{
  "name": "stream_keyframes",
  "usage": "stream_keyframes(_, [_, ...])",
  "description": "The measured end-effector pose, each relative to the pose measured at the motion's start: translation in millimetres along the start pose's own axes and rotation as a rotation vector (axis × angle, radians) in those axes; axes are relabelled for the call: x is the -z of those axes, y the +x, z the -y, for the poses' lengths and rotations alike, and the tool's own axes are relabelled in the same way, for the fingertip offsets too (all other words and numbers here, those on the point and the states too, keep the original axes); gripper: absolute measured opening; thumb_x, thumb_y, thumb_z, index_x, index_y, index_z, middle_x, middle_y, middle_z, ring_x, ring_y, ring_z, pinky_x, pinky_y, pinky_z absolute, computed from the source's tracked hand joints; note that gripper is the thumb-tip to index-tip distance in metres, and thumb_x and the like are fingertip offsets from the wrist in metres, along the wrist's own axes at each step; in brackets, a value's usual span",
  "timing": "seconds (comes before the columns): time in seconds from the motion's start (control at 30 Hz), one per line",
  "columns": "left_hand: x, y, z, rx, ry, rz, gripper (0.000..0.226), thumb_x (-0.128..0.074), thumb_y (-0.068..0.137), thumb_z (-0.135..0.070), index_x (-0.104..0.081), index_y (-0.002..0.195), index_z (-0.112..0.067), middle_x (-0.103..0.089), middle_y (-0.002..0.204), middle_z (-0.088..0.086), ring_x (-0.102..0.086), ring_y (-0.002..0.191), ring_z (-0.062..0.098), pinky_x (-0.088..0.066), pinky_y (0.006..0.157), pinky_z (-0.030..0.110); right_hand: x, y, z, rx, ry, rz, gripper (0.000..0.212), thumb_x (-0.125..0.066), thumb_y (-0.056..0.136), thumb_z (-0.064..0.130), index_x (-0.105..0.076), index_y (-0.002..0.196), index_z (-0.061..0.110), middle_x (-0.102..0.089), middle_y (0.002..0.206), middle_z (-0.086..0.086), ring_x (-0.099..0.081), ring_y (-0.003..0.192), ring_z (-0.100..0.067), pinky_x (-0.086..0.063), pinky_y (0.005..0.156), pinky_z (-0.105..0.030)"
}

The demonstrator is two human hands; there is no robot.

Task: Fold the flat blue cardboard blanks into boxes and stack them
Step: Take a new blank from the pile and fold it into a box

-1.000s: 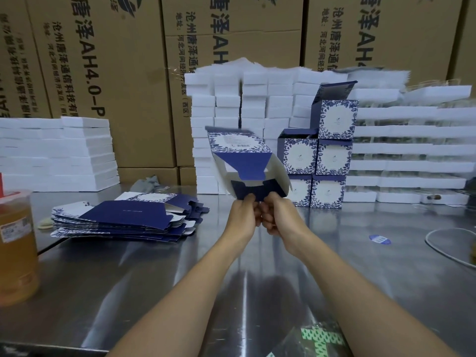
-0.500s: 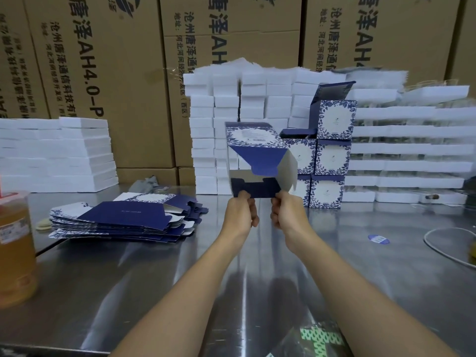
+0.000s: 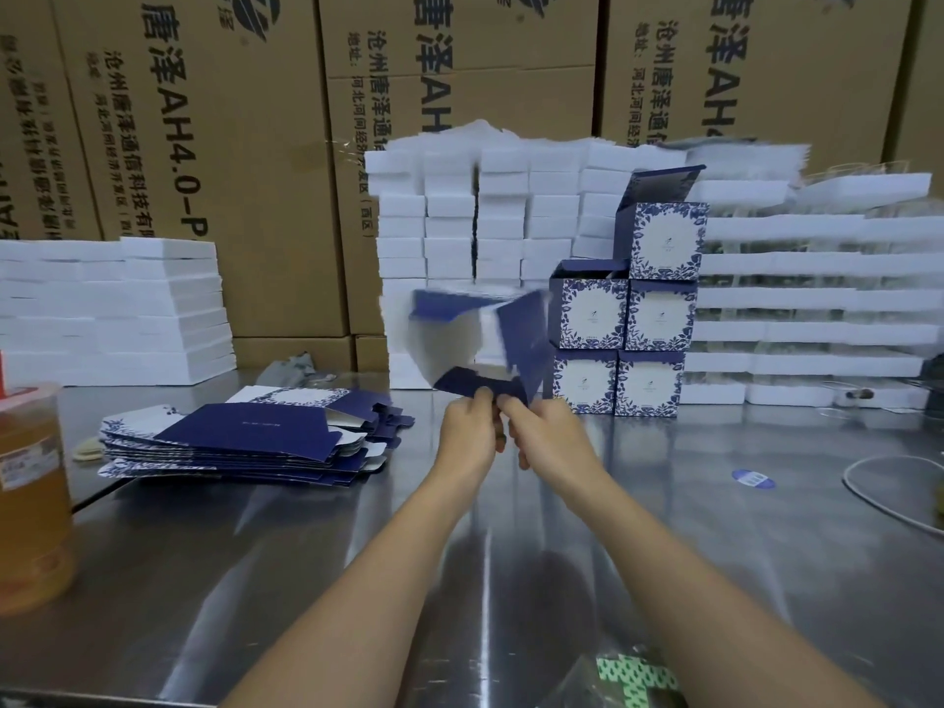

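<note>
A half-formed box was held in the air above the steel table, just to the left of the stack of finished boxes and in front of it. It was gripped at its lower edge only. The fingers of the left hand were curled and pinched on the dark bottom flap, and those of the right hand were clamped on the same flap just beside them, the two hands almost touching. The box was smeared by motion, so the lie of its panels could not be made out exactly; the sleeve seemed to be opened out, with the bottom flaps being tucked. The step in hand was judged to be the closing of the bottom. For the next move, the flaps would need to be pressed home until locked and the box squared. It could then be set on the stack, where room was seen atop the left column, beside the topmost box. A pile of flat blanks lay on the table well to the left, so much folding was judged to be left
</note>
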State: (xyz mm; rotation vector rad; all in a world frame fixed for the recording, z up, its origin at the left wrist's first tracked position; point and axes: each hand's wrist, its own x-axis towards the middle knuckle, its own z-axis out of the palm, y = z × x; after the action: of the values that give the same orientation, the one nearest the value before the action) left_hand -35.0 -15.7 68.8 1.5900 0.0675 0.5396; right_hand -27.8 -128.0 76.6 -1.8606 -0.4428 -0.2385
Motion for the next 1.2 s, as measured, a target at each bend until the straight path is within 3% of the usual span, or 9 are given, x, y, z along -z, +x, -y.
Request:
stream_keyframes(0.13, [10.0,4.0,8.3,-0.081,0.366,-0.123,0.044,-0.038,0.107,-0.033,-0.051,0.07,-0.012,-0.059,0.072,0.006,-0.055,0.072,0.031,-0.037,0.066,0.038,7.2,-0.5,-2.9,0.028,-0.362,-0.269,0.066,-0.039,0.083,0.083,-0.053,0.066,0.021,-0.061,0.061,0.005,-0.06,0.067,-0.018,-0.041,0.059,-0.036])
stream_keyframes(0.33, [6.0,-2.9,18.0,-0.292,0.833,-0.171,0.045,-0.031,0.109,-0.041,-0.055,0.08,-0.016,-0.047,0.065,-0.006,-0.051,0.073,0.033,-0.033,0.064,0.039,13.2,4.2,-3.4,0.072,-0.159,-0.292,0.058,-0.029,0.091,0.078,-0.061,0.066,0.037,-0.064,0.061,0.001,-0.062,0.067,-0.024,-0.047,0.062,-0.038])
stream_keyframes(0.47, [8.3,1.2,17.8,-0.381,0.855,-0.178,0.045,-0.032,0.109,-0.042,-0.045,0.071,-0.022,-0.041,0.061,-0.009,-0.046,0.069,0.033,-0.03,0.061,0.039,14.6,6.2,-3.3,0.061,-0.06,-0.249,0.067,-0.031,0.088,0.079,-0.061,0.066,0.024,-0.068,0.064,-0.003,-0.067,0.073,-0.031,-0.056,0.077,-0.046])
stream_keyframes(0.6, [11.3,0.1,13.9,-0.461,0.908,-0.203,0.047,-0.034,0.11,-0.041,-0.034,0.066,-0.022,-0.04,0.058,-0.008,-0.046,0.063,0.034,-0.025,0.054,0.038,26.0,9.1,-0.3,-0.104,0.108,-0.271,0.084,-0.026,0.082,0.091,-0.059,0.06,0.017,-0.066,0.056,-0.002,-0.064,0.057,-0.022,-0.053,0.064,-0.035])
stream_keyframes(0.7, [10.4,0.0,12.1,-0.481,0.916,-0.206,0.047,-0.033,0.109,-0.041,-0.033,0.066,-0.022,-0.043,0.058,-0.007,-0.049,0.061,0.034,-0.027,0.053,0.037,34.3,11.7,0.7,-0.175,0.333,-0.29,0.069,-0.038,0.091,0.081,-0.055,0.072,0.017,-0.056,0.056,0.0,-0.051,0.042,-0.011,-0.041,0.043,-0.019])
stream_keyframes(0.83, [10.7,-1.1,11.9,-0.495,0.885,-0.205,0.047,-0.033,0.109,-0.042,-0.037,0.067,-0.021,-0.045,0.059,-0.007,-0.049,0.061,0.032,-0.024,0.052,0.036,35.1,11.4,4.6,-0.142,0.368,-0.2,0.066,-0.05,0.096,0.07,-0.065,0.072,0.01,-0.069,0.064,-0.008,-0.065,0.053,-0.013,-0.044,0.065,-0.033])
stream_keyframes(0.93, [13.2,0.5,10.1,-0.512,0.827,-0.186,0.045,-0.033,0.108,-0.042,-0.034,0.069,-0.021,-0.045,0.059,-0.004,-0.049,0.063,0.035,-0.023,0.051,0.037,30.0,8.2,5.1,-0.045,0.307,-0.068,0.04,-0.054,0.089,0.053,-0.071,0.086,0.017,-0.079,0.082,0.0,-0.076,0.08,-0.014,-0.051,0.068,-0.034])
stream_keyframes(1.03, [13.8,-0.9,7.4,-0.555,0.766,-0.163,0.044,-0.031,0.106,-0.047,-0.03,0.069,-0.022,-0.045,0.056,-0.003,-0.049,0.059,0.031,-0.019,0.049,0.035,30.0,9.8,-4.0,-0.046,0.262,-0.156,0.017,-0.053,0.087,0.029,-0.065,0.082,0.019,-0.071,0.073,0.0,-0.066,0.056,-0.007,-0.047,0.065,-0.031])
stream_keyframes(1.2, [12.9,-2.2,2.5,-0.517,0.583,-0.192,0.047,-0.028,0.099,-0.051,-0.031,0.063,-0.02,-0.041,0.051,-0.001,-0.045,0.054,0.025,-0.019,0.05,0.037,39.3,14.6,-12.7,-0.308,0.272,-0.077,0.051,-0.071,0.084,0.064,-0.051,0.073,0.018,-0.047,0.063,-0.001,-0.053,0.05,-0.016,-0.033,0.061,-0.031])
